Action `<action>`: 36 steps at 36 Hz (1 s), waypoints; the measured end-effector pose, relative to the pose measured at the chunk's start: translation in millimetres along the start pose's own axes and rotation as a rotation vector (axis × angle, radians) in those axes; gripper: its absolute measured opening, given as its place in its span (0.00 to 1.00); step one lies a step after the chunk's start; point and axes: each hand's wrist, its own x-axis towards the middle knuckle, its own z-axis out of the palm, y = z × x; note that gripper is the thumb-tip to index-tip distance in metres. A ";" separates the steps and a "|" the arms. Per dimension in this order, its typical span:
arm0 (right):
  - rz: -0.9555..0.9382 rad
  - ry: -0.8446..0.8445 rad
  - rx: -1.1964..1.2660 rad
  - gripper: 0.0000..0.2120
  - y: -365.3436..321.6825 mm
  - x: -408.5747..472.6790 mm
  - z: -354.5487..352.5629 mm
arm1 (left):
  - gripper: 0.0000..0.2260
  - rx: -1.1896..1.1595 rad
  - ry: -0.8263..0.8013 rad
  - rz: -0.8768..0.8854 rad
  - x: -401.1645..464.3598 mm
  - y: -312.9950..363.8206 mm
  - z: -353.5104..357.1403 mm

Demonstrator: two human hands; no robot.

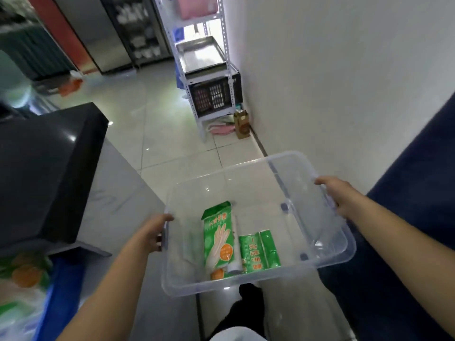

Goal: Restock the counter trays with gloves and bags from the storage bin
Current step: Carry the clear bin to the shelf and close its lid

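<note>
Storage bin point(258, 178), lower centre of frame: my left hand point(154, 235) and right hand point(338, 195) clamp its opposite rims. Two green glove packs point(218, 236) remain inside, so I judge restocking nearly finished.

The storage bin point(290, 166) is clear, colourless plastic with small dark blue-grey clips, and inside it lie a green glove packet point(218, 238) printed with a pale hand and orange circles, and a second green packet point(259, 249) with pale lettering and a little red at its lower edge. The floor point(160, 112) is glossy pale tile crossed by dark grout lines, the wall point(332, 70) is plain white, and the table point(49, 163) is glossy black. The shelf rack point(209, 82) is white perforated metal holding a black lattice crate point(214, 94), with a pink cloth point(221, 130) on the floor beneath it.
</note>
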 end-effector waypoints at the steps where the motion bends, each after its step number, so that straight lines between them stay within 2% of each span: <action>1: 0.006 -0.004 -0.022 0.14 -14.4 11.6 7.6 | 0.15 -0.015 0.003 0.004 11.2 11.7 0.1; 6: -0.037 0.047 -0.095 0.13 -88.4 65.9 42.0 | 0.18 -0.075 -0.051 0.031 61.0 72.9 0.4; 10: -0.063 0.073 -0.153 0.13 -147.3 103.3 62.1 | 0.17 -0.130 -0.084 0.034 93.8 127.3 -3.9; 17: -0.099 0.108 -0.089 0.06 -227.0 177.7 106.2 | 0.15 -0.184 -0.076 0.090 159.2 223.6 -15.4; 21: -0.102 0.116 -0.071 0.09 -268.1 239.6 139.3 | 0.15 -0.188 -0.081 0.097 207.7 276.2 -24.7; 24: -0.098 0.052 -0.099 0.13 -303.0 289.7 172.7 | 0.17 -0.211 -0.052 0.087 249.5 312.6 -32.5; 29: -0.070 -0.041 -0.162 0.07 -371.4 366.1 246.5 | 0.17 -0.274 0.030 0.019 308.1 372.0 -51.3; 36: -0.098 -0.192 -0.265 0.09 -474.2 457.5 374.6 | 0.16 -0.452 0.133 -0.063 363.9 426.4 -102.1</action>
